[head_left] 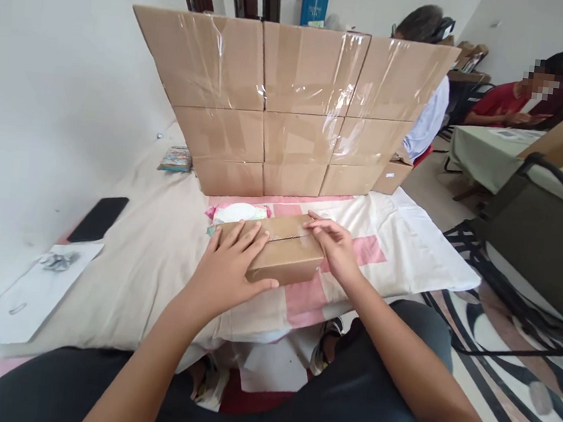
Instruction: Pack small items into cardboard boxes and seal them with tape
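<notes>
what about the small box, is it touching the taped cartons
No, the small box under the left hand stands apart from the taped cartons, with cloth showing between them.

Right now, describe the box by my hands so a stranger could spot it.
Find the tall wall of taped boxes on the cloth. Nearer you sits one separate brown box. Unlike the others, it has your left hand across its top.

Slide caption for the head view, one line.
Left hand and right hand on a small cardboard box, in front of a taped cardboard wall.
</notes>
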The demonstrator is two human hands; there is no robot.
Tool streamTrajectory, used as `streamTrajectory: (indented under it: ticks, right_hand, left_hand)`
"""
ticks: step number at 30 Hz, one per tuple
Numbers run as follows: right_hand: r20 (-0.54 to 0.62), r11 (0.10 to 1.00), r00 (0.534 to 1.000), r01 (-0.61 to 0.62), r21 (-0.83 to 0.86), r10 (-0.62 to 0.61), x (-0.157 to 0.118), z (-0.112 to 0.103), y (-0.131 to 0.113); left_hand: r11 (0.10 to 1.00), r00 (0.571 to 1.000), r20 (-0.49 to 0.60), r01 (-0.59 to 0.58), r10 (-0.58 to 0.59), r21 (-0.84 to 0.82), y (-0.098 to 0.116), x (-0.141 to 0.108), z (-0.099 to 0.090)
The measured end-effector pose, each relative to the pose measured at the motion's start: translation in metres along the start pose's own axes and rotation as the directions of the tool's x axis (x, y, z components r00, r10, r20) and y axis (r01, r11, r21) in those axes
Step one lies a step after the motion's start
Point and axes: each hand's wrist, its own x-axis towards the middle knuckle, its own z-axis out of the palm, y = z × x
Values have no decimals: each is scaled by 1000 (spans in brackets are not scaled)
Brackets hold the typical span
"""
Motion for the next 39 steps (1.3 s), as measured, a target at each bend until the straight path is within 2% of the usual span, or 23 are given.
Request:
streamTrajectory:
  ticks: [2,4,7,11,14,23,31,33,35,37,39]
  right_hand:
    - [-130,991,985,-122,-51,114,14,-23,9]
    - [-223,933,939,-307,-189,263,30,-48,19]
    - [-220,807,862,-506,-304,457,47,-75,33]
    - [-219,686,763,-644,-338,608,52,-87,44]
    - [-208,651,733,-674,-349,647,51,-90,46]
    - [-201,603,724,-670,-433,660,58,-88,53]
    - [-209,555,704,-678,-482,679,63,-84,63]
    - [-216,546,701,-680,-490,679,63,-83,63]
    - [-223,540,703,-678,-499,676,63,-82,62]
    - [-220,538,707,-671,-510,672,62,-80,60]
    - [-208,541,713,-660,-521,670,61,-78,57]
  left_hand:
    - [1000,1000,-9,-17,17,8,5,2,12]
    - [1000,1000,-19,-8,8,24,3,3,20]
    - [998,1000,-25,-16,17,63,-2,3,23]
    - [988,999,-20,-27,30,153,0,1,20]
    - [973,1000,2,-26,26,227,7,0,15]
    - [940,999,9,-45,45,337,16,-1,6]
    - [939,994,-42,-77,97,337,11,-2,9]
    - [936,988,-87,-92,128,339,13,-3,7]
    - [925,959,-191,-132,210,355,22,-6,6]
    - [918,884,-340,-203,321,340,41,-11,11]
    - [928,820,-435,-315,372,200,69,-16,25]
